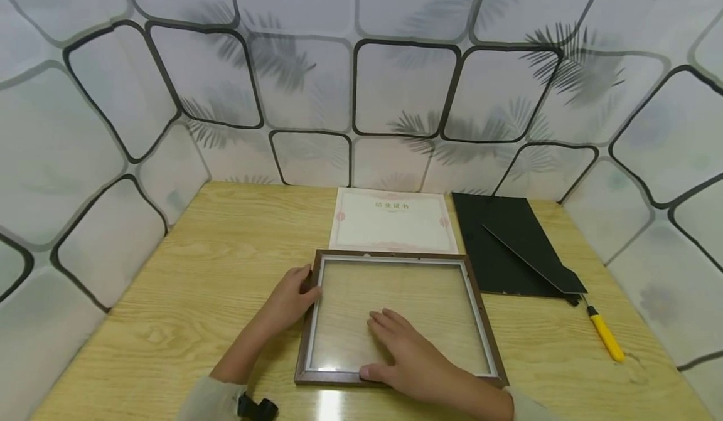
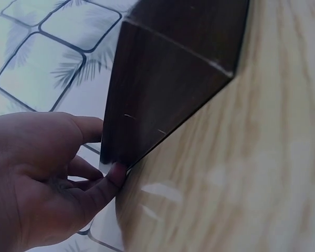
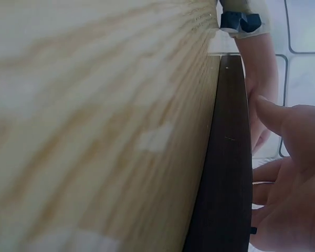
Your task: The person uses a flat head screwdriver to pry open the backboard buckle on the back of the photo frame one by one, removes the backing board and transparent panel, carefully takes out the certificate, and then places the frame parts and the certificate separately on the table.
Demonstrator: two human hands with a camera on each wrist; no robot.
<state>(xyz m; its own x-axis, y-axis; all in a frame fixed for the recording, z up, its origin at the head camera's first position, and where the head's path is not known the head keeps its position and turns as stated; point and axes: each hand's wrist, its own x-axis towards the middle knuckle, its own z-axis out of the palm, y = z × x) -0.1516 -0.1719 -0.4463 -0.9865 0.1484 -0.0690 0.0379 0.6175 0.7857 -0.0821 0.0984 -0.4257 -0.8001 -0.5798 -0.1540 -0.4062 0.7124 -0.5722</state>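
Observation:
A brown picture frame [image 1: 482, 320] with a clear pane and a silvery inner border lies flat on the wooden table. At its left side, my left hand [image 1: 289, 300] grips the edge, thumb on the upper rim and fingers along the outer side; the left wrist view shows this left hand [image 2: 47, 178] at the dark edge. My right hand [image 1: 409, 358] is spread above the pane with fingers extended, its thumb at the near rim. Whether its fingertips touch the pane, I cannot tell. In the right wrist view, the right hand [image 3: 299, 173] is beside the frame's dark side [image 3: 226, 157].
Behind the frame lies a pale certificate [image 1: 395, 229] with a pink border. To the right is a black backing board [image 1: 486, 264] with its support leg [image 1: 531, 261] raised. A yellow-handled tool [image 1: 607, 336] lies partly under that leg. Patterned cloth walls [image 1: 310, 82] enclose the wooden table [image 1: 186, 283].

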